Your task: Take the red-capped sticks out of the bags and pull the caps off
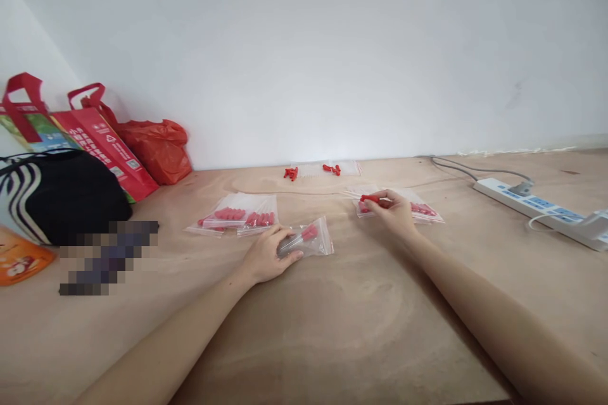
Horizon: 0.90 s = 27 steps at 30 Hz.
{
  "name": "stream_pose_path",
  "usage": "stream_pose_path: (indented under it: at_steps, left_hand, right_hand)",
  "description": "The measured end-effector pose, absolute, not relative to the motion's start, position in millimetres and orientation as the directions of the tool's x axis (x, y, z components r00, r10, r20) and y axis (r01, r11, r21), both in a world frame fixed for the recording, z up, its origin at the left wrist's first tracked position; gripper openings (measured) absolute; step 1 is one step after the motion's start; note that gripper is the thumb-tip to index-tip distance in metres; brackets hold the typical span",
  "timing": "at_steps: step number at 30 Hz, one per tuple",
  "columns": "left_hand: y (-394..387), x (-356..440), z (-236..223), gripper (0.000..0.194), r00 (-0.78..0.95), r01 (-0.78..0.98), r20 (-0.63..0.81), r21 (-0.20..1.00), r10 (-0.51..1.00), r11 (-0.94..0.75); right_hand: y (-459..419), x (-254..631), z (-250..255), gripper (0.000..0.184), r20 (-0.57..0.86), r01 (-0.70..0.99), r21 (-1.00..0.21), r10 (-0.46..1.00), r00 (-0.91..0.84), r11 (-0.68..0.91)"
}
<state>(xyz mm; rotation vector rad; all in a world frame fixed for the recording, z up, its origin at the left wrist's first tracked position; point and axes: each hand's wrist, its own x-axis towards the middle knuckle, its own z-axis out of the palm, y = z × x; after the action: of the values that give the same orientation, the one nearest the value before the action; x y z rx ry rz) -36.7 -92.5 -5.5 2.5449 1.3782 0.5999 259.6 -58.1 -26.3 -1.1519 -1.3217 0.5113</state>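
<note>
My left hand [270, 257] is closed around the near end of a clear zip bag [325, 242], its fingers and thumb on either side. Inside this bag lie a few small red pieces [310, 232]. Farther right, my right hand [395, 212] pinches small red pieces [369, 199] between thumb and fingers, above a group of filled zip bags [430, 215]. How many it holds I cannot tell. Left of my left hand lie several flat zip bags [228, 215] with red pieces in them.
By the wall, loose red pieces [291, 173] lie beside and on clear bags [351, 168]. A white power strip [536, 207] with a cable stands at right. Red carrier bags [107, 149], a black bag [80, 193], an orange packet [21, 259] and a blurred-out object [111, 259] are at left.
</note>
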Motion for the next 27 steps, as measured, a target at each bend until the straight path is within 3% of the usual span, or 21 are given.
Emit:
stream_pose_path:
  at_steps: [4, 8, 12, 19, 27]
  left_hand:
    - [-94, -35, -5, 0.035, 0.512, 0.742, 0.314, 0.309, 0.800, -0.595]
    - [-92, -35, -7, 0.035, 0.532, 0.727, 0.319, 0.304, 0.785, -0.616]
    - [-91, -36, -8, 0.035, 0.538, 0.726, 0.306, 0.304, 0.785, -0.616]
    - [-92, -34, -6, 0.036, 0.537, 0.735, 0.282, 0.307, 0.795, -0.605]
    - [-92, -36, -6, 0.034, 0.539, 0.732, 0.276, 0.314, 0.796, -0.605]
  right_hand:
    - [-59, 239, -38, 0.012, 0.712, 0.668, -0.520, 0.702, -0.006, 0.532]
    - [-59, 231, -44, 0.019, 0.705, 0.792, -0.320, 0.689, -0.167, 0.520]
    - [-59, 230, -45, 0.017, 0.646, 0.846, -0.256, 0.734, -0.209, 0.467]
    - [-61, 228, -40, 0.018, 0.565, 0.868, -0.267, 0.797, -0.211, 0.419]
    - [-65, 228, -35, 0.027, 0.583, 0.915, -0.105, 0.769, -0.261, 0.389]
